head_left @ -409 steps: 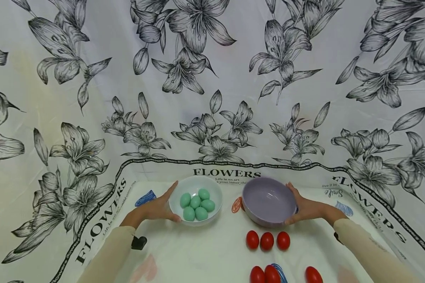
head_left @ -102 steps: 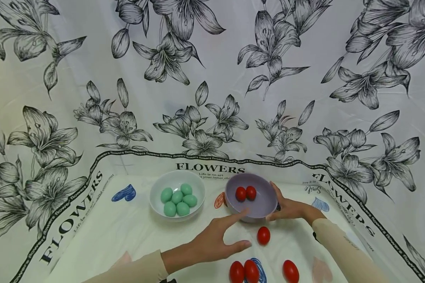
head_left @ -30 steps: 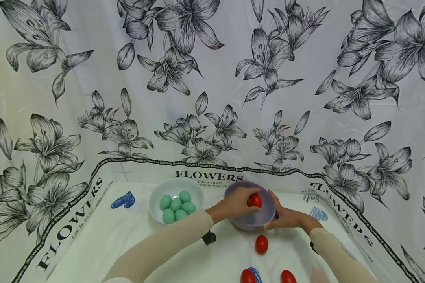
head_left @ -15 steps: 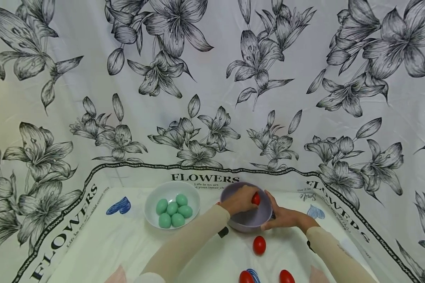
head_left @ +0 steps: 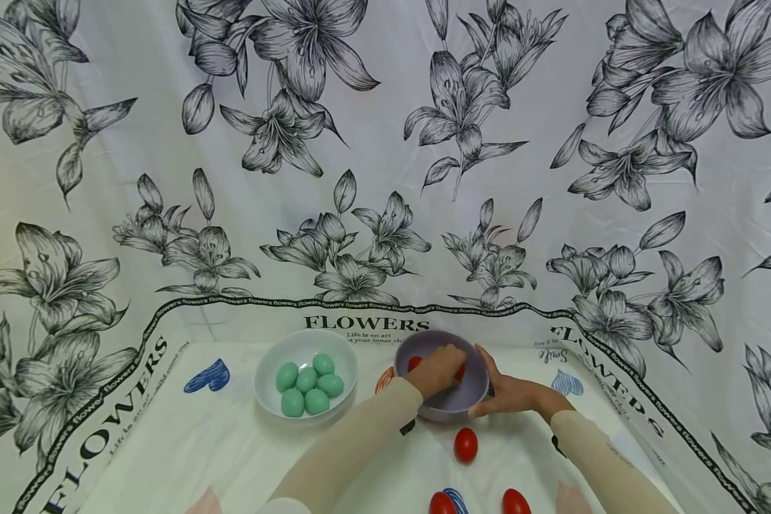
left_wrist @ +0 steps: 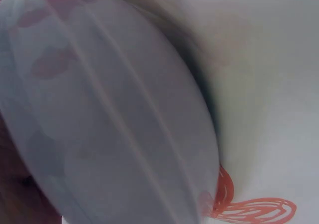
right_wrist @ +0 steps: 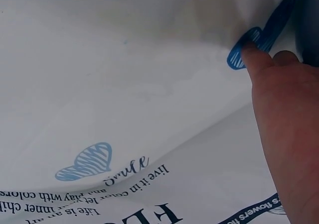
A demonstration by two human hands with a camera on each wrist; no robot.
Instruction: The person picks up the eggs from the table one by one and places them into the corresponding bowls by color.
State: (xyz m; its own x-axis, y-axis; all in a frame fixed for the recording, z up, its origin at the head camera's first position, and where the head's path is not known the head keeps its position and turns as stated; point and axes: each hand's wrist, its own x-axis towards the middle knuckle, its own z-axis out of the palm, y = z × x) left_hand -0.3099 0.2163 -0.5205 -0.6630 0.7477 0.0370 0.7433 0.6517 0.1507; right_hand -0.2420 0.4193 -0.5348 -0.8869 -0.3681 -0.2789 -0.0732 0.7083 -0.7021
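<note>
Inside the purple bowl my left hand reaches down, fingers curled about a red egg that is mostly covered. Another red egg shows in the bowl, left of the hand. My right hand holds the bowl's right side, thumb at the front and fingers around behind. In the left wrist view the bowl's outer wall fills the left. In the right wrist view the right hand has a finger extended over the cloth, beside a dark edge.
A white bowl with several green eggs stands to the left. One red egg lies just in front of the purple bowl. Two more, a left one and a right one, lie at the near edge. Flower-printed cloth hangs behind.
My left hand has lowered the red egg deeper into the purple bowl. Over the longer span, red eggs have moved from the cloth into that bowl. The right hand stays at its side.
</note>
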